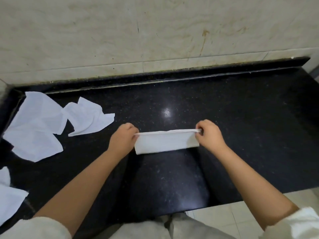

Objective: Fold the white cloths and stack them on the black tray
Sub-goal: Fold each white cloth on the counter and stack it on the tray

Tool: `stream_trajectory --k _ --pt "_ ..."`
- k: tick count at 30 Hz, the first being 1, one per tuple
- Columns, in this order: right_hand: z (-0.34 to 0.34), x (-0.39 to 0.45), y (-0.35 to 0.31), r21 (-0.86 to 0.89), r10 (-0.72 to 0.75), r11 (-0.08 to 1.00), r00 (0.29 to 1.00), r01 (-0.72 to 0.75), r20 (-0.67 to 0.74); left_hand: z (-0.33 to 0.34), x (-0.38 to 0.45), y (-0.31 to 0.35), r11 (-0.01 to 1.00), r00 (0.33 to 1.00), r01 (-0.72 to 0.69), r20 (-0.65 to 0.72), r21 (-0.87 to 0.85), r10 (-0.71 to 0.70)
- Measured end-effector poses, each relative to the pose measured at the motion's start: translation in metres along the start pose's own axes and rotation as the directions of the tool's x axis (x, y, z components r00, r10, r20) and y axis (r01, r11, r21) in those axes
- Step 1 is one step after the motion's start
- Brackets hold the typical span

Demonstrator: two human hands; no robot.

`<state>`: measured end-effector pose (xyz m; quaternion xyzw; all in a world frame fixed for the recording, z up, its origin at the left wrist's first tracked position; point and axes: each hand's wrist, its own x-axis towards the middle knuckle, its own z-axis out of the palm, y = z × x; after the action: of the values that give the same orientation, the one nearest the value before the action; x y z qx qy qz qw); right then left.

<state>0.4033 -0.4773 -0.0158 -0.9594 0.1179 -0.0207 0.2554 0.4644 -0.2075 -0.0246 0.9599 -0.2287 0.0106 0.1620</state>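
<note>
A white cloth [166,142], folded into a long narrow strip, hangs just above the black countertop [241,118] at the centre. My left hand [124,137] pinches its upper left corner and my right hand [208,133] pinches its upper right corner, stretching the top edge taut. Several loose, unfolded white cloths lie at the left: one large crumpled cloth [34,128], another beside it [88,116], and a third at the lower left edge [8,199]. No black tray is visible.
A stained beige wall [155,31] rises behind the counter's raised back lip [172,73]. The counter's front edge runs near my body, with pale floor tiles [233,216] showing at the lower right.
</note>
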Motion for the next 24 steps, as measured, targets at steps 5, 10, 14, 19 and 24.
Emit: stream_trajectory --k 5,10,14,19,24 --pt "0.0 -0.026 0.011 -0.049 -0.305 0.952 0.936 0.301 -0.174 -0.009 -0.027 -0.008 0.926 0.909 -0.316 -0.213 0.204 0.358" --pt "0.052 -0.062 0.04 -0.162 -0.174 0.968 0.977 0.193 0.124 0.047 -0.068 -0.01 0.904 0.925 -0.363 0.205 0.226 0.32" --pt "0.059 -0.086 0.046 -0.192 -0.071 0.976 0.982 0.106 0.177 0.063 -0.091 -0.005 0.946 0.934 -0.269 0.287 0.178 0.212" --pt "0.051 -0.082 0.027 -0.206 0.218 0.959 0.972 -0.197 0.086 0.057 -0.083 0.002 0.983 0.977 -0.134 0.183 0.129 0.109" --pt "0.057 -0.066 0.004 -0.307 0.45 0.869 0.877 -0.387 0.169 0.055 -0.053 0.018 0.971 0.929 0.165 0.304 0.175 -0.212"
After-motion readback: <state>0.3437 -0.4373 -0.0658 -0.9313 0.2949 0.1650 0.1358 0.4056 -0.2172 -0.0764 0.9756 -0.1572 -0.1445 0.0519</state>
